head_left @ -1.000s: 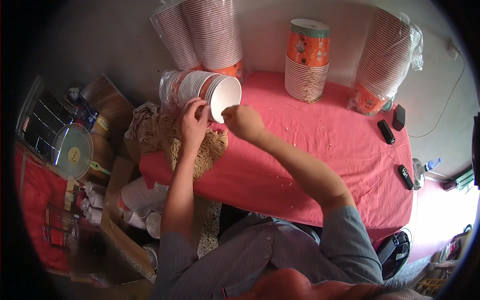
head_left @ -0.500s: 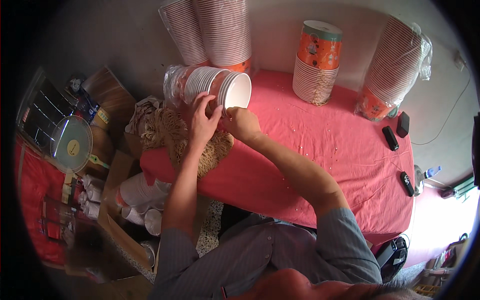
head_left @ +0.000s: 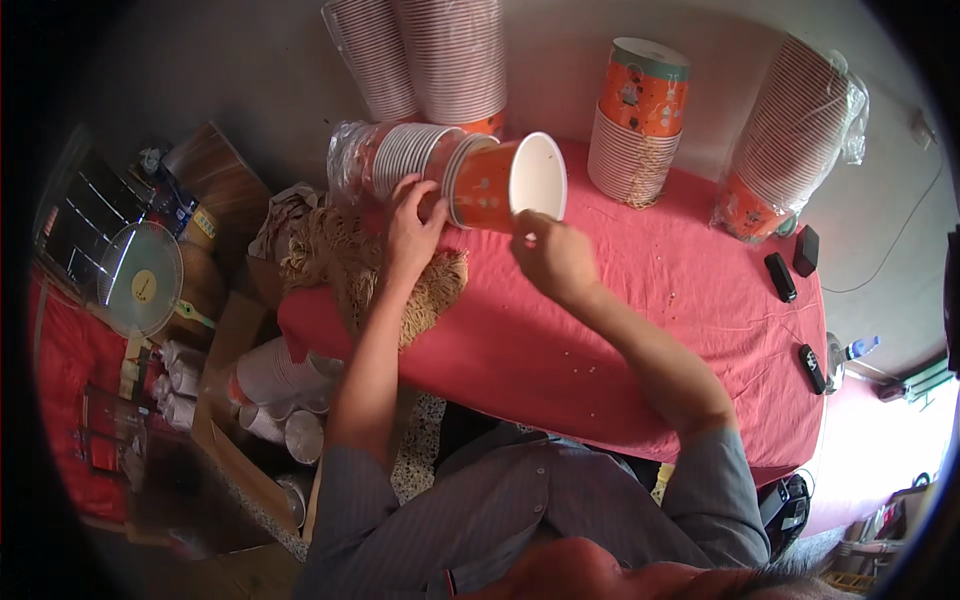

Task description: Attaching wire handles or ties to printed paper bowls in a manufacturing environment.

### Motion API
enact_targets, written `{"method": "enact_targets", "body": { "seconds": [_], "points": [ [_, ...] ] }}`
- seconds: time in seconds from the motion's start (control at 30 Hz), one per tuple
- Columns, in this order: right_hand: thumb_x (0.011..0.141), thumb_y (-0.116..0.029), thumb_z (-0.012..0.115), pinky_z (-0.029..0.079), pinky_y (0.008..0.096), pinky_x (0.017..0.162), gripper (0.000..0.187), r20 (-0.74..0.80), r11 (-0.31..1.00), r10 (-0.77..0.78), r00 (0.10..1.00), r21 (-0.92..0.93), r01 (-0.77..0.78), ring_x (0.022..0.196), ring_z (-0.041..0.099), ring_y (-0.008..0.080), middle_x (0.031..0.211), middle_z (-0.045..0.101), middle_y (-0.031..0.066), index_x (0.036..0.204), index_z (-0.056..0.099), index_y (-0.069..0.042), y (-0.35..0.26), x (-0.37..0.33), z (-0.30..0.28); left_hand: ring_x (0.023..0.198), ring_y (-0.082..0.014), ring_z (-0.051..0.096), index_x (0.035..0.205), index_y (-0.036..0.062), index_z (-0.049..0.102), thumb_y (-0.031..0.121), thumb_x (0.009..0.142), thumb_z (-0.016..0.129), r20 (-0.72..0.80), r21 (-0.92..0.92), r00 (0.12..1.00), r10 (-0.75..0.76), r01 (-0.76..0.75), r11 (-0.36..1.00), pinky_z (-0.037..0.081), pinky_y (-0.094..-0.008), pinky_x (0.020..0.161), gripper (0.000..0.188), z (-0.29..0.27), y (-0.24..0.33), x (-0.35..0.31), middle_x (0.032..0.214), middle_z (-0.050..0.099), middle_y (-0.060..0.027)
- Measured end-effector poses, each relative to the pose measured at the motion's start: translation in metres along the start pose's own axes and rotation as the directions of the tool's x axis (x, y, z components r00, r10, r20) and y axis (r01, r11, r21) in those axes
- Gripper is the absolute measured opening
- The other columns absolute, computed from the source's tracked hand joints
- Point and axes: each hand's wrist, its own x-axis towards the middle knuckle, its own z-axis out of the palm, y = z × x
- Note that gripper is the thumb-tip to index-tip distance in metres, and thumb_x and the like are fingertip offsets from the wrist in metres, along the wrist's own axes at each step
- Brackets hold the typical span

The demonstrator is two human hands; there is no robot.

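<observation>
An orange printed paper bucket (head_left: 483,190) with a white inside lies on its side, partly drawn out of a stack of nested paper buckets (head_left: 405,153). My right hand (head_left: 556,256) is closed on the lower rim of this bucket at its open end. Around the rims at the near end of the stack, my left hand (head_left: 414,222) grips with thumb and fingers. Clear plastic wrap (head_left: 347,160) covers the stack's far left end. Below my left hand, a bundle of tan cords (head_left: 435,300) hangs over the table edge.
The table has a pink-red cloth (head_left: 640,350). An upside-down bucket stack (head_left: 632,160) stands at the back, with a wrapped stack (head_left: 790,140) to its right and tall stacks (head_left: 450,60) at back left. A cardboard box (head_left: 235,450) holds more buckets; a fan (head_left: 142,280) stands at left.
My right hand has moved right, pulling the front bucket partway out of the stack, so its orange side now shows. My left hand stays at the stack.
</observation>
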Motion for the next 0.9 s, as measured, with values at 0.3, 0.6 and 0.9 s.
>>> {"method": "enact_targets", "body": {
  "seconds": [0.3,0.6,0.9],
  "points": [
    [0.09,-0.009,0.065,0.063,0.046,0.065,0.006,0.154,0.93,-0.131,0.979,-0.323,0.175,0.082,0.077,0.0313,0.09,0.074,0.011,0.091,0.071,-0.009,-0.005,-0.019,-0.094,0.104,-0.0367,0.072,0.115,0.0038,0.076,0.013,0.101,0.074,0.335,-0.008,0.916,-0.218,0.235,0.972,0.056,-0.043,0.094,0.017,-0.075,0.007,-0.027,0.109,0.077,-0.0153],
    [0.09,-0.009,0.066,0.064,0.0437,0.068,0.009,0.203,0.909,-0.123,0.971,-0.37,0.192,0.088,0.078,0.0294,0.095,0.075,0.0115,0.093,0.075,-0.009,-0.003,-0.021,-0.108,0.118,-0.0372,0.066,0.11,0.0027,0.08,0.011,0.09,0.079,0.555,0.188,0.827,0.093,-0.233,0.954,0.053,-0.0468,0.104,0.021,-0.07,-0.022,-0.043,0.118,0.074,-0.0159],
    [0.09,-0.006,0.066,0.064,0.0438,0.071,0.011,0.219,0.915,-0.108,0.97,-0.359,0.183,0.094,0.077,0.0296,0.098,0.075,0.0113,0.097,0.074,-0.008,0.001,-0.022,-0.113,0.115,-0.0388,0.067,0.102,0.0006,0.078,0.006,0.092,0.075,0.571,0.249,0.82,0.043,-0.222,0.943,0.053,-0.0493,0.104,0.012,-0.07,-0.019,-0.037,0.112,0.075,-0.0181]
  ]
}}
